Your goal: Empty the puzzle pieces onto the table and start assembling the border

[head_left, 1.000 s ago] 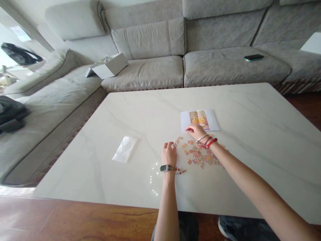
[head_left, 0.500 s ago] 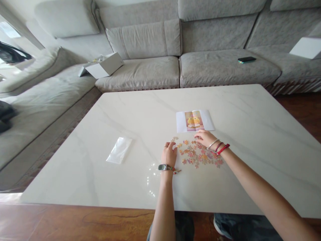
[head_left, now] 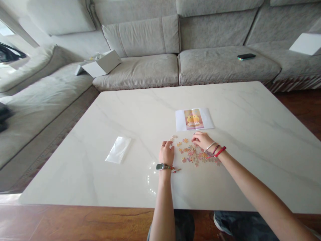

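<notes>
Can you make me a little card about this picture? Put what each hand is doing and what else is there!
Left hand: beside the puzzle pieces, can't tell if it holds one
Right hand: over the top of the puzzle pieces
Puzzle pieces: loose pile on the table
Paper: has a yellow cartoon picture, just past the pile
Table: white, marble-looking
Also there: plastic bag on the table, phone on the sofa

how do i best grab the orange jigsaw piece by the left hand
Pinch the small orange jigsaw piece by opposite edges, with the left hand coming down from above. It lies flat on the white marble table, apart from the pile of jigsaw pieces, so its edges look free.
</notes>
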### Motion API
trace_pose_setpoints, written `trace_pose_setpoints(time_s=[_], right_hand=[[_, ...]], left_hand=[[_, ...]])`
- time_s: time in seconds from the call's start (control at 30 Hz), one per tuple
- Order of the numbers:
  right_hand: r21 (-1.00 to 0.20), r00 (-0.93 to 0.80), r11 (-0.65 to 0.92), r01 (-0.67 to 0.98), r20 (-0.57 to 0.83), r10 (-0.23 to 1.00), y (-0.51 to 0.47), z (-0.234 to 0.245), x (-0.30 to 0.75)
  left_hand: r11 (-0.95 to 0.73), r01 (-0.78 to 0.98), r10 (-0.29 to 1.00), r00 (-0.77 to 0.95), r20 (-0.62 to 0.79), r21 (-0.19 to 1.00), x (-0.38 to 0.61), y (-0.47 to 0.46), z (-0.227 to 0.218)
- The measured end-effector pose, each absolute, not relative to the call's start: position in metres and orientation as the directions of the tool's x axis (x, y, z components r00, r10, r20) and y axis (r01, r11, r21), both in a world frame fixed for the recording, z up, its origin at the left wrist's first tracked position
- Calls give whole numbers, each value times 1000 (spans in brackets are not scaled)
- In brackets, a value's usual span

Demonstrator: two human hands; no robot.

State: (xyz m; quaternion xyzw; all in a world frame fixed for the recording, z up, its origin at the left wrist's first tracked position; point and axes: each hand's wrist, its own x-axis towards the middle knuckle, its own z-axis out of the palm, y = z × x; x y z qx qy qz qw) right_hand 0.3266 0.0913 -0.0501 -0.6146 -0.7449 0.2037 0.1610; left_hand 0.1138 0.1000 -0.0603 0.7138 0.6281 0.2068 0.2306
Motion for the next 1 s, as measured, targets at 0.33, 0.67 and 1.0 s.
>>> trace_pose_setpoints(time_s=[0.33,0.67,1.0], right_hand=[[-554,39,43,832,135,990,63,-54,372],[-478,-59,71,876,41,997,50,-61,368],[-505,108,-21,863,144,984,38,-63,389]], left_hand=[[-139,793,984,180,-9,593,123,98,-61],[-145,794,985,174,7,591,123,99,-62],[-178,797,978,206,17,577,128,98,-62]])
